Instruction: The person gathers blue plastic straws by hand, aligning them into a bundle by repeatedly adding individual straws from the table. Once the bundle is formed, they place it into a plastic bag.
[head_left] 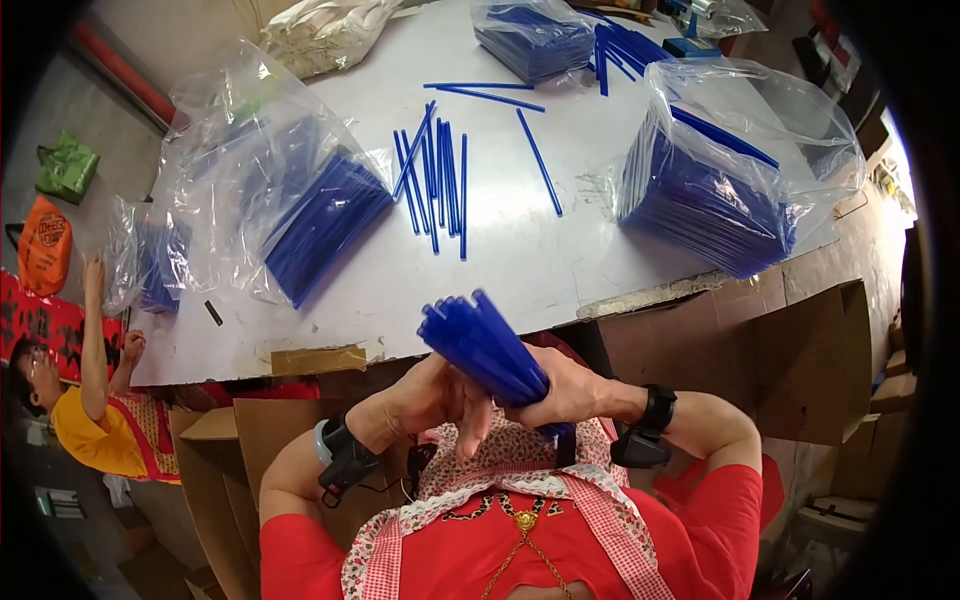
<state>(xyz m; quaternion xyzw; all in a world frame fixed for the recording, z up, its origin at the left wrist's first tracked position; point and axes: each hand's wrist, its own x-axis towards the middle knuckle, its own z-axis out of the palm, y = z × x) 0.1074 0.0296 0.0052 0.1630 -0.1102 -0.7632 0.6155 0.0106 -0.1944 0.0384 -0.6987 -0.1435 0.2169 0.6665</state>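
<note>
A bundle of blue plastic tubes (480, 345) is held in front of my chest, past the table's near edge, tilted with its tube ends up and to the left. My right hand (568, 385) is wrapped round its lower part. Against the bundle's left side rests my left hand (425, 402), its fingers stretched out and pointing down; part of it is hidden behind the tubes. On the white table (500, 260) ahead, several loose blue tubes (440, 180) lie in a scattered group, and a single tube (540, 160) lies to their right.
Clear plastic bags of blue tubes stand at left (330, 220), right (700, 190) and back (535, 45). More loose tubes (625, 50) lie at the far side. Cardboard boxes (815, 350) flank me below the table edge. At far left another person (100, 420) reaches toward a bag.
</note>
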